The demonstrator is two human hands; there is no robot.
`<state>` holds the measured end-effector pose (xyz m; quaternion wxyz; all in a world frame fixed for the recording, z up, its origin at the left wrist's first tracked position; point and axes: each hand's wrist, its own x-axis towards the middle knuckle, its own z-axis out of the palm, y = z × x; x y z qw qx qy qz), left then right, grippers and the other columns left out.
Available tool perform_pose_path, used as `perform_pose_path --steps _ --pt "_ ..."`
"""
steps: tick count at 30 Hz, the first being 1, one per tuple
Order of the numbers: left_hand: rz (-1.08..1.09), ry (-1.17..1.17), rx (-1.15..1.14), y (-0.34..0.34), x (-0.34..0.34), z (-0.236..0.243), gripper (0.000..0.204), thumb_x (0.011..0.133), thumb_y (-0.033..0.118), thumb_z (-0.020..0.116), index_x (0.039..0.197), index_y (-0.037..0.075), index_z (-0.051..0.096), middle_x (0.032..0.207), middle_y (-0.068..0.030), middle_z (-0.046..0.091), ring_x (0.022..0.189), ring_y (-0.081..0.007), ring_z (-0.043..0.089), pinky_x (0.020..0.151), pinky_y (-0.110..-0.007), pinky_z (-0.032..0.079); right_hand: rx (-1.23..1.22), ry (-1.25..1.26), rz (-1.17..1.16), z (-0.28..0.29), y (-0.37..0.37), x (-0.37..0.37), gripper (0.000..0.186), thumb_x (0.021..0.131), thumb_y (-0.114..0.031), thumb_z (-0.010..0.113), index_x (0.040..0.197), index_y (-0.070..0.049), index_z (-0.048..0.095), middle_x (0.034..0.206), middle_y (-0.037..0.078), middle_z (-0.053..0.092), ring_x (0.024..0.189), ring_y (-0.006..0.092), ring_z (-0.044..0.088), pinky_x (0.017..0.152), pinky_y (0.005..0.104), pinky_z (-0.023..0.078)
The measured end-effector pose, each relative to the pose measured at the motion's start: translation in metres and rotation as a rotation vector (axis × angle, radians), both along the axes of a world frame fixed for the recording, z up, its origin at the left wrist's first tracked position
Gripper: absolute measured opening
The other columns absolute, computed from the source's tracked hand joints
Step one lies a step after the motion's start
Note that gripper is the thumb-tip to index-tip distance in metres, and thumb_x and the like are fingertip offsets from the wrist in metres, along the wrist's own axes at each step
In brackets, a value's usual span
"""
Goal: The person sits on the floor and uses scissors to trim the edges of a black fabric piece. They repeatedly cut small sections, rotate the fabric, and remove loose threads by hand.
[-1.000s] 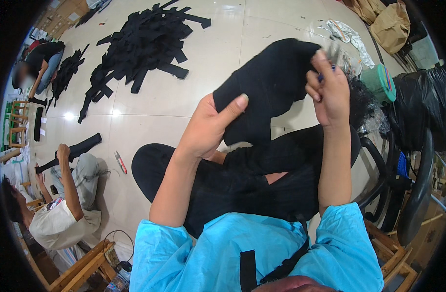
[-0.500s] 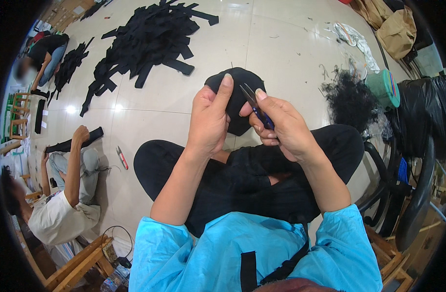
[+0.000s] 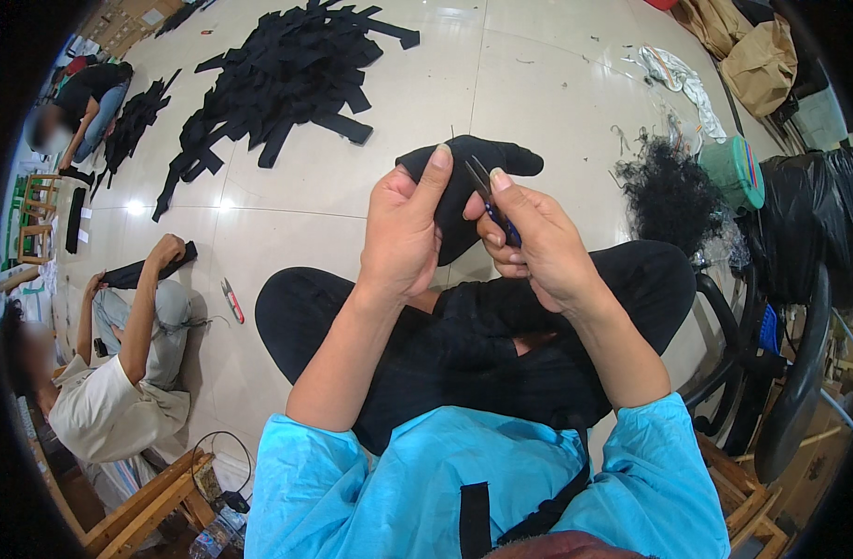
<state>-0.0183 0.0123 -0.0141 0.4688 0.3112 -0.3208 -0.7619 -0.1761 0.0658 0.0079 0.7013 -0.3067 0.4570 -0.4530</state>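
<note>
My left hand (image 3: 400, 228) pinches a black fabric piece (image 3: 456, 210) above my crossed legs, thumb on top. A loose thread stands up from the fabric's upper edge, and a flap sticks out to the right. In my right hand (image 3: 552, 244) is a pair of thread snips (image 3: 480, 179) with dark blades and a blue-purple grip. Their blades point up and left over the fabric, close to my left thumb. Whether the blades touch the cloth I cannot tell. Part of the fabric is hidden behind my fingers.
A large heap of black fabric strips (image 3: 291, 79) lies ahead on the tiled floor. Red-handled snips (image 3: 232, 302) rest left of my knee. At left, a seated person (image 3: 128, 401) handles a black strip. A black thread tangle (image 3: 670, 196) lies right, near a green tub (image 3: 736, 175).
The fabric has shifted in my hands, and a flap of it now extends to the right beyond the snips. Both hands have barely moved. The seated person's strip has tilted slightly.
</note>
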Motion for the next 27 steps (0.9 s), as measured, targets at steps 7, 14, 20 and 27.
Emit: perform_pose_path --steps 7,14,20,27 --pt "-0.023 0.043 -0.011 0.003 -0.003 -0.001 0.027 0.110 0.023 0.060 0.104 -0.001 0.070 0.086 -0.0079 0.074 0.074 -0.0105 0.070 0.070 -0.024 0.059 0.009 0.027 -0.004 -0.004 0.000 -0.001 0.045 0.112 -0.048 0.051 0.097 -0.008 0.063 0.070 -0.008 0.044 0.055 0.0009 0.035 0.046 0.0186 0.028" --pt "0.082 0.143 0.069 0.002 -0.001 -0.006 0.026 0.111 0.022 0.054 0.113 0.000 0.067 0.101 -0.0094 0.075 0.088 -0.0154 0.073 0.082 -0.031 0.060 -0.053 -0.055 -0.081 0.009 0.003 0.002 0.045 0.113 -0.045 0.047 0.104 -0.004 0.064 0.073 -0.007 0.046 0.055 0.0008 0.036 0.046 0.0185 0.028" --pt "0.070 0.273 0.197 -0.005 0.007 -0.008 0.030 0.110 0.026 0.051 0.115 0.002 0.067 0.114 -0.0134 0.075 0.104 -0.0215 0.074 0.097 -0.040 0.059 -0.251 0.012 -0.216 0.009 0.000 -0.016 0.044 0.114 -0.040 0.045 0.110 -0.002 0.065 0.074 -0.005 0.049 0.056 0.0005 0.037 0.047 0.0177 0.028" --pt "0.036 0.076 0.053 -0.003 0.004 -0.001 0.023 0.108 0.023 0.063 0.107 0.001 0.068 0.097 -0.0090 0.076 0.082 -0.0133 0.074 0.074 -0.029 0.062 -0.141 0.130 -0.060 0.009 0.003 -0.003 0.044 0.114 -0.041 0.046 0.105 -0.004 0.067 0.071 -0.006 0.047 0.056 0.0010 0.037 0.048 0.0183 0.029"
